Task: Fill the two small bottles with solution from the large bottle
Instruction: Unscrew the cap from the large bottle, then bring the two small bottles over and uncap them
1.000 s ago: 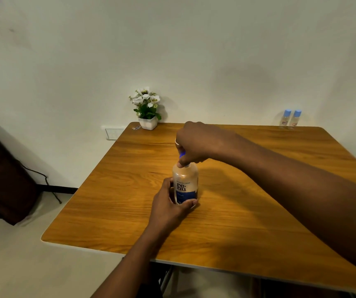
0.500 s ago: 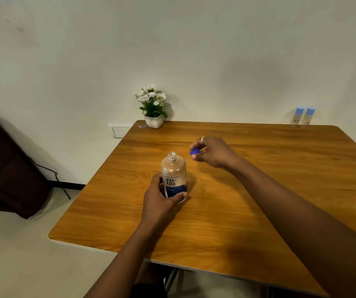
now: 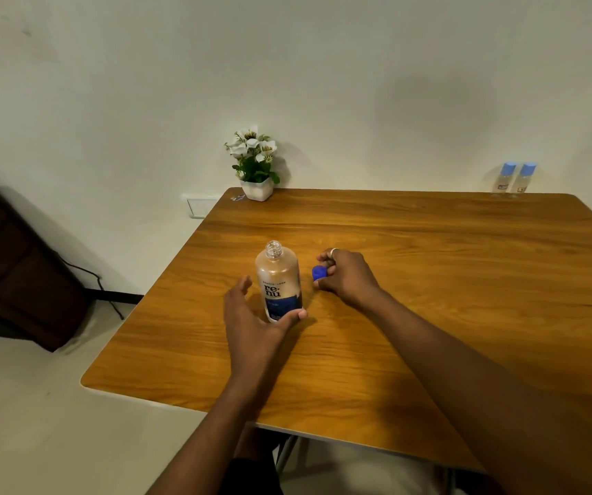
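The large clear plastic bottle with blue label [image 3: 280, 285] is shown uncapped near the middle of the wooden table [image 3: 448, 280], with the left hand [image 3: 255, 317] spread about its base, thumb touching. Its blue cap [image 3: 319, 272] is pinched in the right hand [image 3: 347, 276] just beside. The two small clear bottles with pale blue caps [image 3: 506, 179] are seen closed at the far edge, so both fillings are judged outstanding.

Left hand [image 3: 251, 316], frame centre, is open, fingers straight, thumb spread. Right hand [image 3: 346, 276], just right of it, pinches a blue cap [image 3: 319, 272].

Plain domestic room: wooden table [image 3: 430, 280] against a bare white wall [image 3: 323, 83]; potted flowers [image 3: 255, 162] at 12 o'clock, wall socket [image 3: 199, 206] at 11, dark bag [image 3: 12, 266] on the floor at 10.
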